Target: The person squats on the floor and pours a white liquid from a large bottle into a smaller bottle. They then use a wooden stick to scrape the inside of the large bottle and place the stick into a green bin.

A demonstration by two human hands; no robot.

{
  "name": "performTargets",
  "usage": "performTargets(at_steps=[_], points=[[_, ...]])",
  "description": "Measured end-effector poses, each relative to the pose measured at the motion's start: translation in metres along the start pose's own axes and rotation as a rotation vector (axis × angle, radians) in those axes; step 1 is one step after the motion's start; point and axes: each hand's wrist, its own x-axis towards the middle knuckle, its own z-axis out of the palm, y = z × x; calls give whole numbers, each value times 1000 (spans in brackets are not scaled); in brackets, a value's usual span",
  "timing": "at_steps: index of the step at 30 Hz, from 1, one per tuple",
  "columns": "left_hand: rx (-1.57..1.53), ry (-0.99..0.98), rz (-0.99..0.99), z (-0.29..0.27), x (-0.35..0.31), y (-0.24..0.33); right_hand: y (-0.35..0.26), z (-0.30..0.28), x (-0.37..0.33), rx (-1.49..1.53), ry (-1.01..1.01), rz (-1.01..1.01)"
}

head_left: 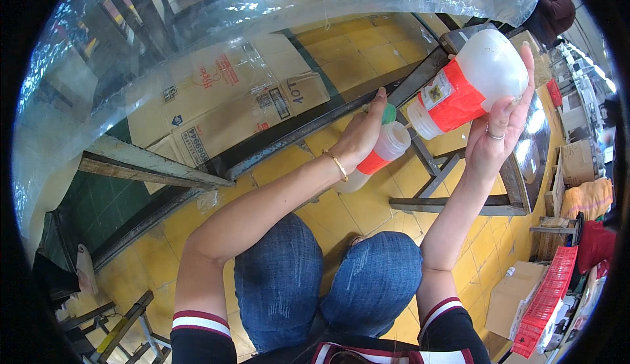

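Over on the left, the flattened carton [151,111] carries most of the print. Flowing red lettering [210,79] runs across its middle, with smaller red block print [226,69] just beside it. Bold dark characters [293,90] sit toward its right end, upside down from here, near a square code [264,100]. A dark blue symbol [176,120] marks the left side, and a row of large black digits [195,144] stands nearer. On the right, the big bottle [500,69] bears a white label [436,91] with a yellow warning pictogram; its finer print is too small to read.
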Motion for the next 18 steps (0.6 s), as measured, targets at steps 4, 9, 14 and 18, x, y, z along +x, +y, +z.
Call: performTargets(at_steps=[4,9,14,18], points=[[37,1,4,-1,-2,2,-3,1,0,-21,-13,3],[33,11,30,1,-6,4,-5,2,1,-15,-21,-4],[64,35,31,0,-5,5,-7,3,2,-14,-34,0],[41,8,2,0,-4,4,-10,4,3,-13,-41,-11]])
